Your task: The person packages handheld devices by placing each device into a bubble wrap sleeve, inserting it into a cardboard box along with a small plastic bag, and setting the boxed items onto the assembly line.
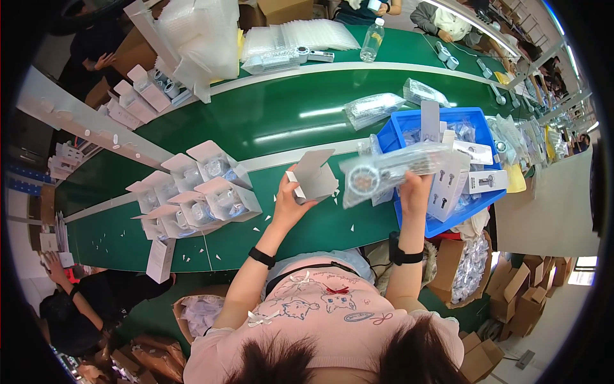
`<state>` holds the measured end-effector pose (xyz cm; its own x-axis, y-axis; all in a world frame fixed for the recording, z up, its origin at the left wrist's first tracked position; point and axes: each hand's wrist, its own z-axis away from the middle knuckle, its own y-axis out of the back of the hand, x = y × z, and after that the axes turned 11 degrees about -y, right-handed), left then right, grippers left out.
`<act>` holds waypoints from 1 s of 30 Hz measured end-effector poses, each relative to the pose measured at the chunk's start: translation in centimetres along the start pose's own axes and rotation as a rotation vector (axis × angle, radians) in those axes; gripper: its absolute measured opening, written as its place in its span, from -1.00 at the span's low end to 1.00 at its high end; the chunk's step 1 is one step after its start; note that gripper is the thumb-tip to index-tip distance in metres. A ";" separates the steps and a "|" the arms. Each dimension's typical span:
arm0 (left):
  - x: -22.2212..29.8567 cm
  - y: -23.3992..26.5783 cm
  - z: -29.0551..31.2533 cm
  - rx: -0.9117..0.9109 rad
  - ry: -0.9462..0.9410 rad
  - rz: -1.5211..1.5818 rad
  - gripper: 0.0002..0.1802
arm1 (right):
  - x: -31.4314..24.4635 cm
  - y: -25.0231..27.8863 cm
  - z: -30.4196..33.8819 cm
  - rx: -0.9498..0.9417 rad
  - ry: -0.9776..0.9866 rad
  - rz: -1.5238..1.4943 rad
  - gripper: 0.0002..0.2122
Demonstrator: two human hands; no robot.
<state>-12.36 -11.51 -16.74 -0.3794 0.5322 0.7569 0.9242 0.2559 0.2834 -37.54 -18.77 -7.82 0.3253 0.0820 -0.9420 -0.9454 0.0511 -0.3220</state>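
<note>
My left hand point(289, 203) is closed around a small open white carton point(316, 181), its flap standing up and its inside facing me. In my right hand point(416, 192) is a handheld fan in a clear plastic bag point(376, 175); its round light-blue head points left, toward the carton, and the bag is slightly blurred. The two are apart. Behind and below my right hand stands a blue bin point(398, 119) with bagged items and white printed cartons point(448, 185). Left of my left hand, several open cartons point(203, 203) stand in rows, with bagged items inside.
One white carton point(160, 260) leans at the bench's near edge. Two bagged pieces point(374, 109) lie on the green conveyor belt point(268, 105). Beyond it are a plastic bottle point(372, 41) and bubble bags point(294, 38). White paper scraps dot the green bench point(307, 233). Other people work nearby.
</note>
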 end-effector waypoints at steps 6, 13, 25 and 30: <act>0.2 -1.6 1.8 0.066 0.087 -0.169 -0.19 | 3.2 -8.5 1.7 0.090 0.085 -0.109 -0.40; -1.4 -0.8 5.0 0.189 0.104 -0.234 -0.19 | 3.3 -10.9 4.0 -0.122 0.343 0.729 -0.47; 1.9 4.2 7.2 0.112 0.414 -0.175 -0.21 | -2.0 1.9 1.0 0.269 0.466 0.840 -0.71; 2.7 3.9 4.7 0.114 0.240 -0.265 -0.24 | -2.5 7.5 -0.6 0.421 0.277 0.898 -0.80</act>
<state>-10.02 -5.30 -16.31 -0.5717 0.2350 0.7861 0.7795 0.4545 0.4311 -45.51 -19.22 -7.93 -0.5648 0.0321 -0.8246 -0.7357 0.4330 0.5207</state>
